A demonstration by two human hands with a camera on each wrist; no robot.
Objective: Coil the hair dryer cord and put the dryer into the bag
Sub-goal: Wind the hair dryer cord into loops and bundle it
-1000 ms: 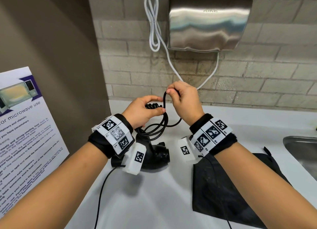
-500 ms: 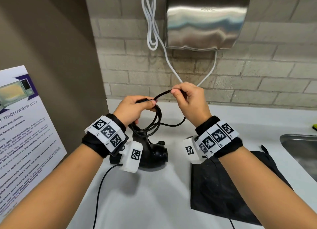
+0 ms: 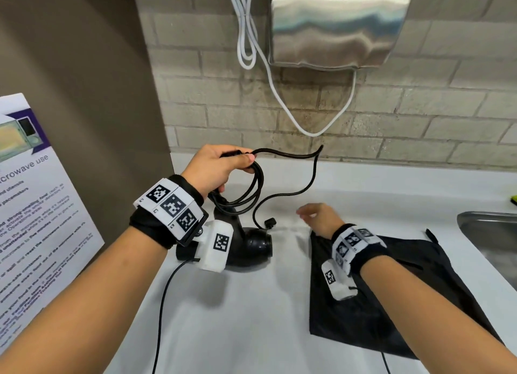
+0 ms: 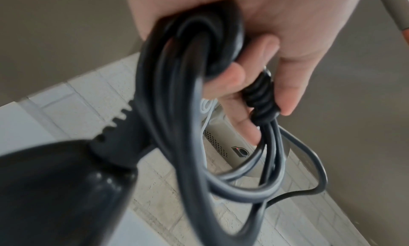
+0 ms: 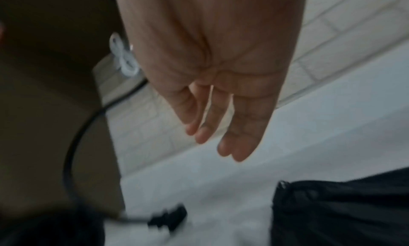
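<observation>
I am gripping the coiled loops of the cord in my left hand, fingers curled round them above the bench, while the dryer is sitting on the bench just below that hand. The loose end of the cord is trailing right and down to the plug, which is lying on the bench beside the dryer. My right hand is hovering with fingers straight and holding nothing, just over the near edge of the bag that is lying flat to the dryer's right.
</observation>
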